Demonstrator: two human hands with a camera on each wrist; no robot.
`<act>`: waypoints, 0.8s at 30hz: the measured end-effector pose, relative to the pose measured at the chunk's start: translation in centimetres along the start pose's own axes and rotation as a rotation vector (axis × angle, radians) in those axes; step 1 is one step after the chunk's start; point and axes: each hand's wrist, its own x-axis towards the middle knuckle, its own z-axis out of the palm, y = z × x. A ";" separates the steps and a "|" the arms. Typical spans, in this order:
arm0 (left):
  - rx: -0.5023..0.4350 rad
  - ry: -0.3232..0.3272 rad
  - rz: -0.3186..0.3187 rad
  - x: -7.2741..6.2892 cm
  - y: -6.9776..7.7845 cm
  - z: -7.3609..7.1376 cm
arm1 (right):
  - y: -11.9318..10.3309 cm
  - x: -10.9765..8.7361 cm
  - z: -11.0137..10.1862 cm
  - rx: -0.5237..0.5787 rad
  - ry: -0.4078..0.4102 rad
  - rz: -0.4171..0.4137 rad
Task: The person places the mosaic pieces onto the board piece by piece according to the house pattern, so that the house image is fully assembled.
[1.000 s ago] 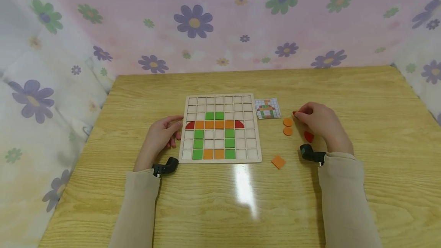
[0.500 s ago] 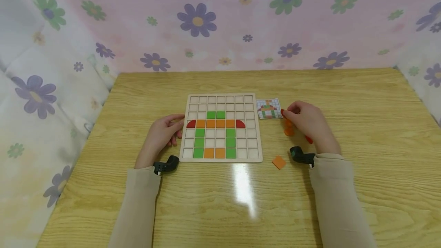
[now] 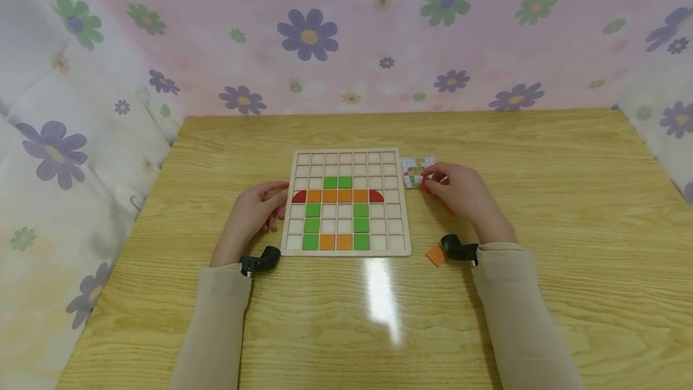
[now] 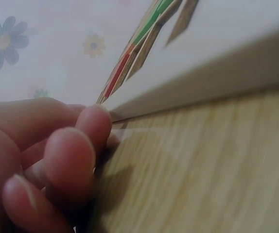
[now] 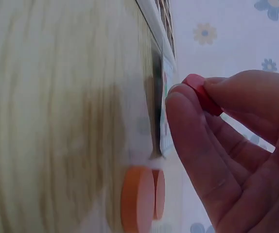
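Observation:
My right hand pinches a small red tile between thumb and fingers, over the right side of a paper pattern card. Beside the card lies a square wooden grid board with green, orange and red tiles in some of its cells. Its red quarter-round tiles sit at both ends of an orange row. At the board's left edge rests my left hand, fingers loosely bent and holding nothing; in the left wrist view the fingertips are against the board's side.
Two round orange tiles lie on the table below my right hand, mostly covered by it in the head view. An orange square tile lies near the right wrist camera. A flowered cloth stands behind the table.
My right hand has moved left with the red tile, from the right of the orange rounds to over the card. Another red tile is now hidden under it. The left hand stays put.

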 end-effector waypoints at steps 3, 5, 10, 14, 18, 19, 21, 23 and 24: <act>-0.007 -0.007 0.001 -0.1 0.0 0.0 | -0.4 0.0 0.4 0.029 -0.005 0.008; -0.014 -0.008 0.003 -0.1 0.1 0.0 | -0.8 0.1 0.6 0.047 -0.003 0.006; -0.020 -0.008 -0.002 -0.1 0.2 0.0 | -1.6 0.5 1.0 0.070 -0.004 -0.026; -0.016 -0.013 -0.009 -0.1 0.1 0.1 | -2.1 0.7 1.4 0.082 -0.028 -0.033; -0.014 -0.010 -0.013 0.0 0.0 0.1 | -2.7 1.0 1.7 0.114 -0.065 -0.030; -0.012 -0.010 -0.012 0.0 0.0 0.1 | -2.7 1.0 1.8 0.119 -0.071 -0.031; -0.009 -0.009 -0.010 0.0 0.0 0.2 | -2.9 1.2 2.0 0.127 -0.077 -0.028; -0.006 -0.012 -0.008 0.1 0.0 0.1 | -3.1 1.4 2.2 0.128 -0.078 -0.033; -0.004 -0.014 -0.005 0.1 0.0 0.1 | -3.2 1.4 2.3 0.125 -0.079 -0.039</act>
